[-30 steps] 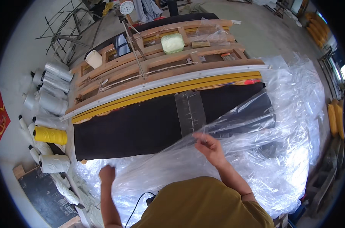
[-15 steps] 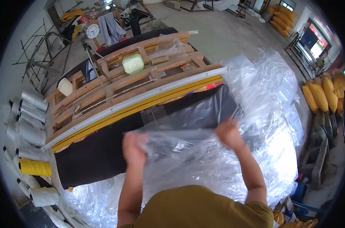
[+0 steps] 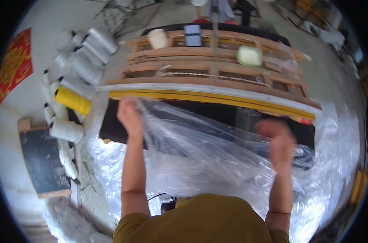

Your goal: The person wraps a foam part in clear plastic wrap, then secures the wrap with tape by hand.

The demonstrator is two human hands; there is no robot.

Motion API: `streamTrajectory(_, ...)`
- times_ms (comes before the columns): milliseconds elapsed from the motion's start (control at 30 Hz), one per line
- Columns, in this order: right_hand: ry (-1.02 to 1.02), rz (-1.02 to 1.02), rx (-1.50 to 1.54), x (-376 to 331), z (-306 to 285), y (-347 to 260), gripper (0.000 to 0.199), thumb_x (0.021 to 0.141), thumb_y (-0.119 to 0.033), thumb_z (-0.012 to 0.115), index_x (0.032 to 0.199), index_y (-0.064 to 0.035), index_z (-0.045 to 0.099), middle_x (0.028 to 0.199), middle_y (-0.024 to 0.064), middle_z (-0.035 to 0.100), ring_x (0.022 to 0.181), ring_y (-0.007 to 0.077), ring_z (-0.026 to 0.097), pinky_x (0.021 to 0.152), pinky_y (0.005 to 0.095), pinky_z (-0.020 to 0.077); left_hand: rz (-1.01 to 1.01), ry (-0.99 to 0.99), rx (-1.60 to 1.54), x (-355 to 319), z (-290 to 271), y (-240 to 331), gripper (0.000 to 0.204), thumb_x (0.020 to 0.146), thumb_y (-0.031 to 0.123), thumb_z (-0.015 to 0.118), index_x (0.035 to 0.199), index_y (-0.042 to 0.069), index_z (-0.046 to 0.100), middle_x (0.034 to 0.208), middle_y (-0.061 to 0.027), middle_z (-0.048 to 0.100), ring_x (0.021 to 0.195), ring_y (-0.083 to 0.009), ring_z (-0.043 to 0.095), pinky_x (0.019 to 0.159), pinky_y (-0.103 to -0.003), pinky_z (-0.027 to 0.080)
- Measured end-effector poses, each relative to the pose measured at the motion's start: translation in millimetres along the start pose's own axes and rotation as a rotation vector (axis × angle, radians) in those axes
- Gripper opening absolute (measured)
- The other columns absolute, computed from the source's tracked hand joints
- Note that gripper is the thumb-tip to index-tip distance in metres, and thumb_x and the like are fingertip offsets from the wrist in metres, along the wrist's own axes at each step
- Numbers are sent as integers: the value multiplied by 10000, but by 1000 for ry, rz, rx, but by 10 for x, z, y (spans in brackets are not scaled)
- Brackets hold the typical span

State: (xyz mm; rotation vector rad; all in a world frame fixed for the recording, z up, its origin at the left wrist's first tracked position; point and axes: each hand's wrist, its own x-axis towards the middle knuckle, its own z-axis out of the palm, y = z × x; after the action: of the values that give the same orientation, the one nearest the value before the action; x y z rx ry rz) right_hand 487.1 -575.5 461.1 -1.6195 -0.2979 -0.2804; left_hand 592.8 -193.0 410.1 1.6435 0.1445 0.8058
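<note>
I see the clear plastic sheet (image 3: 200,158) raised between me and the black fabric (image 3: 111,125), whose far edge lies along the yellow and white rail (image 3: 216,97) of the wooden frame (image 3: 171,52), with open room only over the plastic spread low to the right. My left hand (image 3: 129,115) is closed on the sheet's upper left edge near the yellow spool (image 3: 72,100). My right hand (image 3: 279,139) is blurred, fingers curled at the sheet's right edge; how tightly, I cannot tell.

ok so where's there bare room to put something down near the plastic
Bare concrete floor lies left of the thread cones, between the red mat and the dark board. The wooden frame is crowded with rolls. Both the left hand and right hand hold up the clear plastic sheet, which covers the black fabric.
</note>
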Motion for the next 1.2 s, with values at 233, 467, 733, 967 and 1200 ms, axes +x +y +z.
streamTrajectory(233, -723, -13, 240, 196, 1090, 258, 163, 842, -188, 635, 916, -46, 603, 906, 109, 621, 818, 207, 620, 697, 334, 487, -32, -32, -256, -54, 28, 15, 159, 941, 163, 501, 821, 60, 522, 684, 62, 447, 591, -8, 374, 515, -172, 323)
streamTrajectory(467, -918, 884, 132, -655, -548, -117, 291, 832, -173, 647, 1056, -33, 527, 797, 44, 597, 725, 92, 552, 606, 233, 413, 206, 54, 491, 71, -385, -538, 185, 934, 210, 518, 896, 30, 533, 723, -54, 560, 662, -96, 495, 618, -271, 459)
streamTrajectory(733, -563, 750, -466, -1207, -313, 432, 589, 919, -517, 343, 1057, -11, 612, 1037, 148, 632, 983, 351, 576, 843, 421, 435, 222, -169, 635, 73, -201, -1110, 257, 952, 243, 458, 913, 7, 553, 688, -133, 549, 561, -215, 488, 569, -323, 441)
streamTrajectory(967, -1081, 443, 409, -975, -389, -105, 438, 857, -342, 622, 1142, -34, 497, 885, 75, 623, 745, 129, 548, 648, 329, 435, 237, -120, 1015, 437, -820, -1684, 282, 960, 304, 395, 913, 67, 542, 819, -214, 602, 743, -444, 570, 584, -488, 446)
streamTrajectory(1200, 881, 399, -1974, -3096, -2330, -800, 192, 816, -72, 493, 943, -79, 636, 828, 132, 626, 759, 322, 613, 632, 389, 468, 221, -157, 1201, 644, -1158, -1486, 306, 958, 326, 360, 991, 85, 546, 940, -194, 621, 847, -418, 585, 673, -494, 463)
